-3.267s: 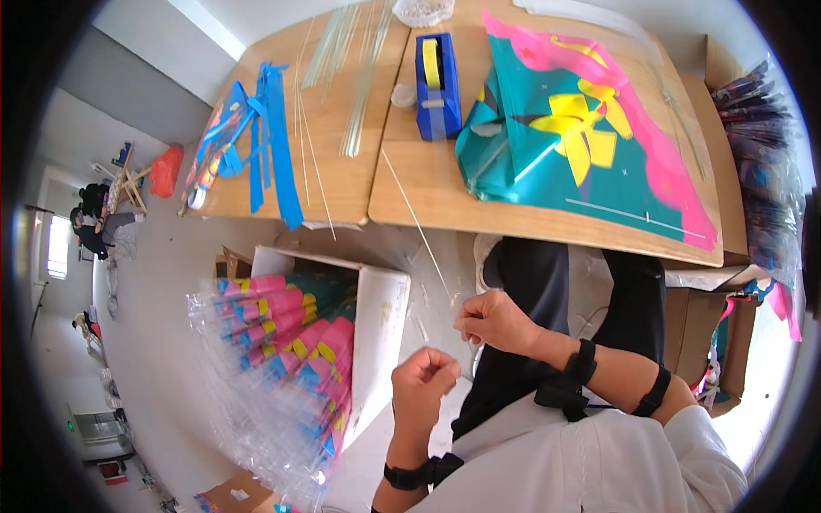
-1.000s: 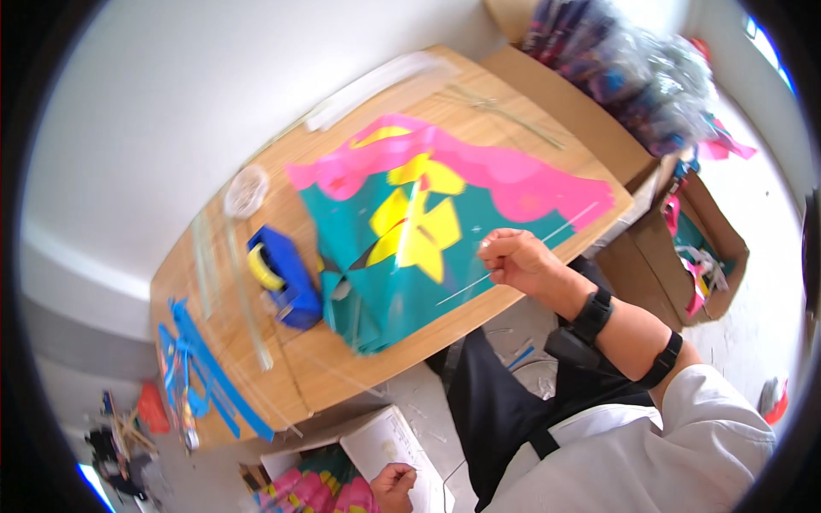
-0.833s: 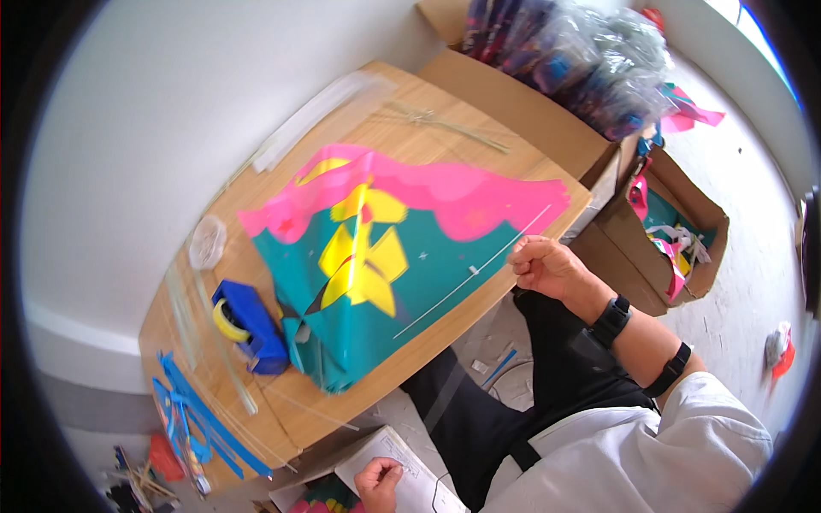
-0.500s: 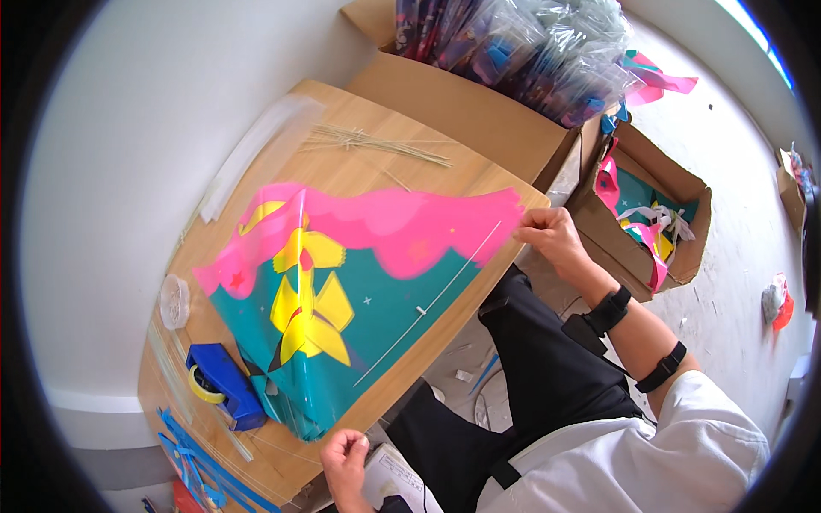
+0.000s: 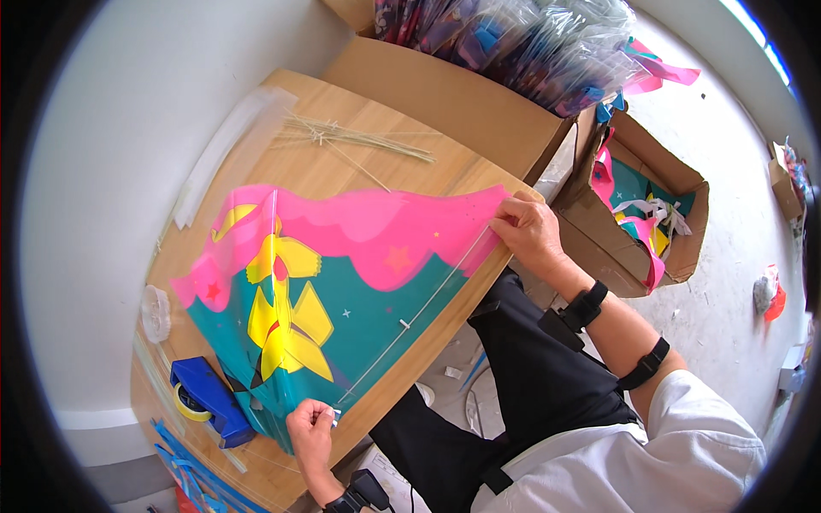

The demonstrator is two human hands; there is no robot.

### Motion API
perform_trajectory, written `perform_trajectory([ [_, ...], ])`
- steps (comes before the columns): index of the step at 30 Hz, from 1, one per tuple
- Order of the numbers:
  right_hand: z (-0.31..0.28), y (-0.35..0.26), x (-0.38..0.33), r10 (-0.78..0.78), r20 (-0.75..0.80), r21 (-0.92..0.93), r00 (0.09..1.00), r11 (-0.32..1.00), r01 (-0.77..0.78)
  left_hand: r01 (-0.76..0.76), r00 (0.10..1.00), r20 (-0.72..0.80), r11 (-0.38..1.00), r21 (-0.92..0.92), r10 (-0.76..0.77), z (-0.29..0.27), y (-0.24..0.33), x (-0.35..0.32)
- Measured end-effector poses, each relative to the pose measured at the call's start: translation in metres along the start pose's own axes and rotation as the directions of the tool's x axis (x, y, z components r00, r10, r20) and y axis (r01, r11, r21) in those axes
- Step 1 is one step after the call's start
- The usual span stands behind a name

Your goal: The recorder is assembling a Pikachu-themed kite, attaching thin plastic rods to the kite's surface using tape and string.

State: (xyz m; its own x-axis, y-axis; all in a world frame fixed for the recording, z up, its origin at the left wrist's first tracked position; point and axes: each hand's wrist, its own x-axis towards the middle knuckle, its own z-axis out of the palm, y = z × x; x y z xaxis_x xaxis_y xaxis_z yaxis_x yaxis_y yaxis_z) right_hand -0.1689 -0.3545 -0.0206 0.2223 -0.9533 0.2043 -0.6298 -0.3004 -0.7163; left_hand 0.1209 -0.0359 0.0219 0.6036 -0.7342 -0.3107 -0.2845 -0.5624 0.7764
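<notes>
A thin plastic kite sail (image 5: 385,295), teal with a scalloped pink band and a yellow figure, lies on the wooden table, its left part folded over along the figure. Along its near right edge runs a slim white rod (image 5: 436,289) with a small white tab partway. At the pink corner, my right hand (image 5: 528,229) is closed, thumb and fingers pinching the sail's edge by the rod's upper end. My left hand (image 5: 310,432) is closed at the sail's lower edge, close to the rod's other end. A small white piece (image 5: 336,417) shows at its fingertips.
Thin pale sticks (image 5: 359,138) lie on the table's far side. A blue tape dispenser (image 5: 209,398) and blue strips (image 5: 184,462) are at the left. Beyond stand a large carton (image 5: 445,94) with plastic-wrapped packs and an open box (image 5: 684,188) holding folded kites.
My left hand has moved up and left from the table's near edge onto the sail's lower edge. My right hand stays at the pink corner. The view has shifted slightly.
</notes>
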Motion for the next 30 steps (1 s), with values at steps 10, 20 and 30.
perform_trajectory([
  [10, -0.001, -0.003, 0.002, -0.008, -0.001, -0.09, 1.0, 0.996, 0.008, 0.015, 1.0, 0.004, 1.0, -0.023, -0.015, 0.004, -0.007, 0.007],
  [20, 0.003, -0.006, 0.007, 0.033, 0.027, -0.178, 0.999, 0.984, -0.027, -0.016, 1.0, 0.023, 0.999, 0.033, 0.015, 0.001, -0.007, 0.011],
  [30, 0.005, -0.001, 0.009, 0.025, 0.078, -0.187, 0.997, 0.982, -0.01, 0.025, 1.0, -0.012, 0.985, 0.172, -0.023, 0.003, -0.002, 0.018],
])
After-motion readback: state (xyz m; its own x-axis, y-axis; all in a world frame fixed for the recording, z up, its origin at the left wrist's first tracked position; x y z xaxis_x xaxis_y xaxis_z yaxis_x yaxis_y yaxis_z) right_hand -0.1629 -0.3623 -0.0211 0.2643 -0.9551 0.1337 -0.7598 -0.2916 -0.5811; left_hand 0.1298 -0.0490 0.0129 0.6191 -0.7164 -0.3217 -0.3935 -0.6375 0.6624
